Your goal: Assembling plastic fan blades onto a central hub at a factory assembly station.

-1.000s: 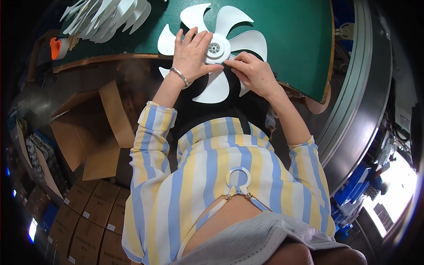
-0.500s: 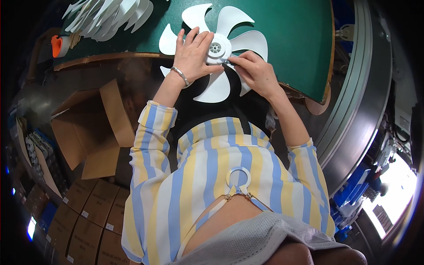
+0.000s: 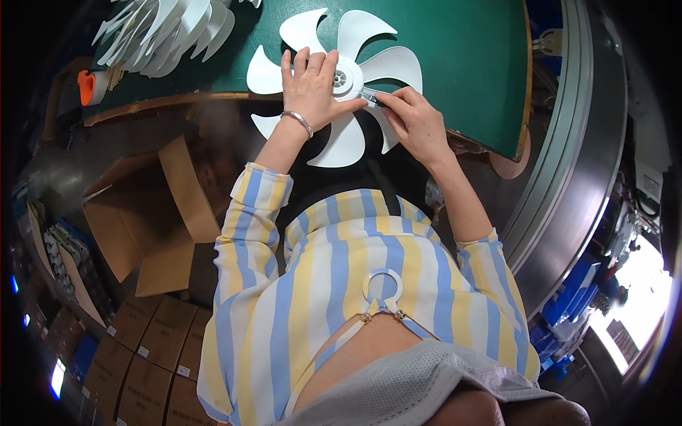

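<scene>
A white plastic fan blade wheel [image 3: 346, 140] with several curved blades lies partly on the green table and partly over its near edge. My left hand [image 3: 310, 89] grips it beside the round hub [image 3: 344, 79], fingers over the far side and thumb along the near side. Between the thumb and fingers of my right hand [image 3: 417, 124] is a slim knife-like tool [image 3: 370, 96]. Its shiny tip meets the hub's rim at the lower right; most of its handle is hidden in my fingers.
White fan blades [image 3: 167, 35] are piled at the table's far left, near an orange-and-white tape roll [image 3: 89, 86]. An open cardboard box [image 3: 135, 213] stands below left, with closed cartons [image 3: 145, 383] nearer me. A metal rail [image 3: 568, 142] runs along the right.
The fan wheel has shifted slightly left in view. My right hand has drawn the tool's tip a little away from the hub's lower side, showing more of it. My left hand keeps its grip.
</scene>
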Available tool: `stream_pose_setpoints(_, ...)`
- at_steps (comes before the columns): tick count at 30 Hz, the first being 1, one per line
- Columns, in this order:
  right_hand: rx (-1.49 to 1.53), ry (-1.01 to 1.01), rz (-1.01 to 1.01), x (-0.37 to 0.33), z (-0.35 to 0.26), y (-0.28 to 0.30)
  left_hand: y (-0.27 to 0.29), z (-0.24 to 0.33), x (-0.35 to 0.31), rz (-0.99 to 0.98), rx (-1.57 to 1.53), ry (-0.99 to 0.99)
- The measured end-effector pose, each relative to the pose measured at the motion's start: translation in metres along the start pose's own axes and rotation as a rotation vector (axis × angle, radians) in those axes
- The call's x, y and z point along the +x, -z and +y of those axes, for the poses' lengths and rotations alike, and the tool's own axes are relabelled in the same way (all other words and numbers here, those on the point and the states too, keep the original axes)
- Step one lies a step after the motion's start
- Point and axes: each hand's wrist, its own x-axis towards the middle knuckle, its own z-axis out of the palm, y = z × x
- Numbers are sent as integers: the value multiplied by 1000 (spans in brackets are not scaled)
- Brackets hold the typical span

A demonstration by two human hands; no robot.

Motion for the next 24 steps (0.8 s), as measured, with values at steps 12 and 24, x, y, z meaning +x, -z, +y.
stream_pose_setpoints(12,-8,6,-14,2,2,-4,-7,-3,1,36,-9,-13)
stream_pose_setpoints(24,-1,-8,-13,1,2,-6,-7,-1,1,51,-16,-23)
